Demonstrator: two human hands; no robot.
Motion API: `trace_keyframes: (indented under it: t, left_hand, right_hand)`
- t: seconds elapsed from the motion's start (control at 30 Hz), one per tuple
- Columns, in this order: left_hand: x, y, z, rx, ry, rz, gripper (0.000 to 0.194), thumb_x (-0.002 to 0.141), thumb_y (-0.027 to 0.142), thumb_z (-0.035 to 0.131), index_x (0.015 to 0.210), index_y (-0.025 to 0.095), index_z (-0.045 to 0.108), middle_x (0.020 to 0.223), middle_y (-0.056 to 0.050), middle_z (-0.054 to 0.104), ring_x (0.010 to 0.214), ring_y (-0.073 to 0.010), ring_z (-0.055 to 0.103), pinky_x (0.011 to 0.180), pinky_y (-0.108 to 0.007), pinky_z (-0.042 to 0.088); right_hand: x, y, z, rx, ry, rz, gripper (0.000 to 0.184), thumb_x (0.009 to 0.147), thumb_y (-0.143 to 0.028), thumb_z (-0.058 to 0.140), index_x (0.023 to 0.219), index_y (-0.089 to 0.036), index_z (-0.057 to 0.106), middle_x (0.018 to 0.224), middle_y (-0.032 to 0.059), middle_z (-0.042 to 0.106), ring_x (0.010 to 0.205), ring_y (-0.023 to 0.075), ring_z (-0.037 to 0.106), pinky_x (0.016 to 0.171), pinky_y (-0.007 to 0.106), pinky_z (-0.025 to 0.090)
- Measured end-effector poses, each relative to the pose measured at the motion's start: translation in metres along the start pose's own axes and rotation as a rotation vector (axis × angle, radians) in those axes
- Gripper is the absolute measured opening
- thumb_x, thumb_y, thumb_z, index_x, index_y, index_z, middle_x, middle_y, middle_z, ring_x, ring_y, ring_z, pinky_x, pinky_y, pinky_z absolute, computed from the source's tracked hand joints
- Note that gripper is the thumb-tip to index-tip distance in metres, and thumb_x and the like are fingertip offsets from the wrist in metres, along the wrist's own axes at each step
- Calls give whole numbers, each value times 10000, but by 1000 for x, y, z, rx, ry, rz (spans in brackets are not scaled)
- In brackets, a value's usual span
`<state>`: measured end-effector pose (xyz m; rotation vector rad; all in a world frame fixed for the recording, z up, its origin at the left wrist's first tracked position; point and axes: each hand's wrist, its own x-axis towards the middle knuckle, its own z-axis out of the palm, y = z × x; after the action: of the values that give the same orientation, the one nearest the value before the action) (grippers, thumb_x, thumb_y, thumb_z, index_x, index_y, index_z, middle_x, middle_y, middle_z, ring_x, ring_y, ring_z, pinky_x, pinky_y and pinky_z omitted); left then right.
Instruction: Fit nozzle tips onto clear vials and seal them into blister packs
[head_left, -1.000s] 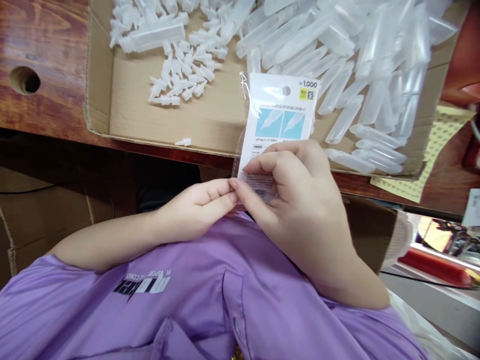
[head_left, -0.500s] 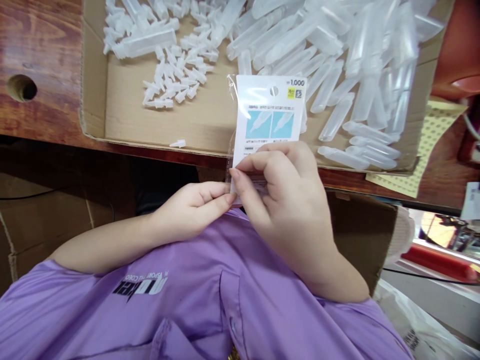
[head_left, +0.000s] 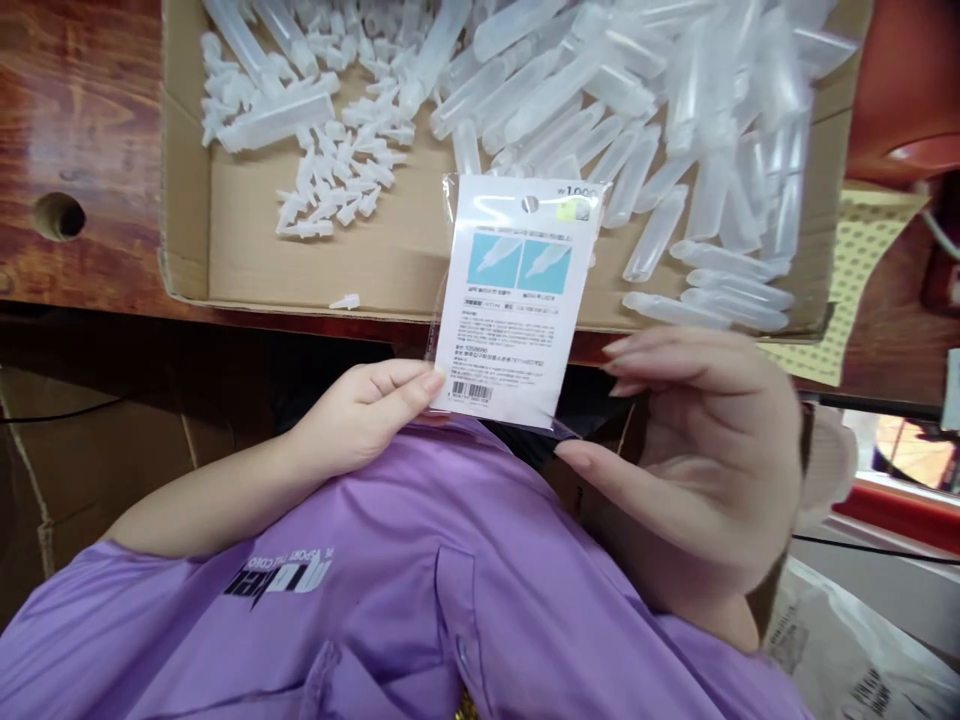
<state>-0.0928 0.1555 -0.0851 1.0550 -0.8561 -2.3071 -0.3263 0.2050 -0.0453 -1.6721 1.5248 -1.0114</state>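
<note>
A clear plastic sleeve holding a white printed card (head_left: 510, 300) with two blue pictures and a barcode stands upright in front of my chest. My left hand (head_left: 367, 410) pinches its lower left corner. To the right of the sleeve's lower edge is my right hand (head_left: 690, 440), fingers apart and off the sleeve, holding nothing. Behind the card lies a shallow cardboard tray (head_left: 187, 240) on the wooden table.
The tray holds several clear plastic tubes (head_left: 675, 150) heaped on the right and several small white nozzle caps (head_left: 337, 170) on the left; one cap (head_left: 345, 301) lies near the front rim. A yellow dotted sheet (head_left: 862, 270) lies right of the tray. The table (head_left: 75, 120) has a round hole (head_left: 58, 215).
My right hand has let go of the sleeve's lower part and moved away to the right, opening. The card's full face with its barcode now shows. My left hand keeps its pinch.
</note>
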Motion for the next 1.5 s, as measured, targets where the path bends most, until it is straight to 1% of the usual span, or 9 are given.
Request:
trace_keyframes:
  t: [0.23,0.47,0.6,0.77,0.9,1.03,1.13,1.27,1.5]
  left_hand:
    - [4,3,4,59,19,-27,195,866,318,710,997,187,771,990,-44,784,898,-154,734,874,-235,563]
    - [10,0,-8,279,-56,32,172,853,302,715,960,177,765,1037,-86,774,964,-190,734,944,-303,561]
    - [13,-5,-17,333,-51,-17,209,834,358,724,911,169,772,1066,-95,767,1015,-220,721,1003,-347,530]
    - [13,-2,-13,478,47,-63,310,830,468,702,832,166,773,1035,-92,773,1032,-258,711,984,-363,538]
    - [18,2,-1,405,51,-37,390,716,391,827,1018,156,752,1133,-107,745,1092,-277,690,1023,-397,521]
    - [22,2,5,390,44,-27,348,706,316,843,999,150,756,1127,-112,745,1115,-274,682,1031,-392,522]
    - [21,4,4,405,29,-32,287,754,317,804,990,159,763,1133,-107,742,1134,-275,673,1030,-392,526]
    - [18,8,2,369,-1,-24,266,763,306,795,989,170,760,1128,-110,745,1098,-279,691,1006,-400,544]
    - [10,12,0,304,5,-90,361,744,334,807,1037,147,709,1041,-136,766,955,-292,738,761,-342,638]
  right_hand:
    - [-25,46,27,201,51,-47,253,817,-103,689,994,-281,655,1001,16,621,932,150,618,834,313,515]
    - [-28,52,47,419,135,141,27,909,-224,610,887,-233,623,883,5,639,795,117,620,725,263,517]
    - [-27,49,49,413,129,238,127,924,-289,582,825,-211,593,813,3,627,731,122,595,681,266,507]
    - [-23,47,47,396,157,221,152,888,-228,628,745,-201,583,747,-11,627,670,100,584,626,230,485]
    - [-20,46,48,446,163,322,213,870,-281,659,691,-197,578,708,-8,631,642,100,575,604,229,483]
    - [-16,47,50,619,185,518,279,766,-406,766,759,-210,568,656,-35,589,583,92,542,561,223,484]
    - [-15,51,50,773,121,610,321,719,-436,804,816,-208,600,678,-30,617,605,99,574,596,239,514]
    - [-16,58,49,967,-23,589,244,763,-383,779,727,-190,634,658,-27,621,593,84,549,582,222,480]
    - [-12,55,45,1139,-212,584,288,782,-456,742,787,-190,630,667,-18,625,571,96,568,572,235,505]
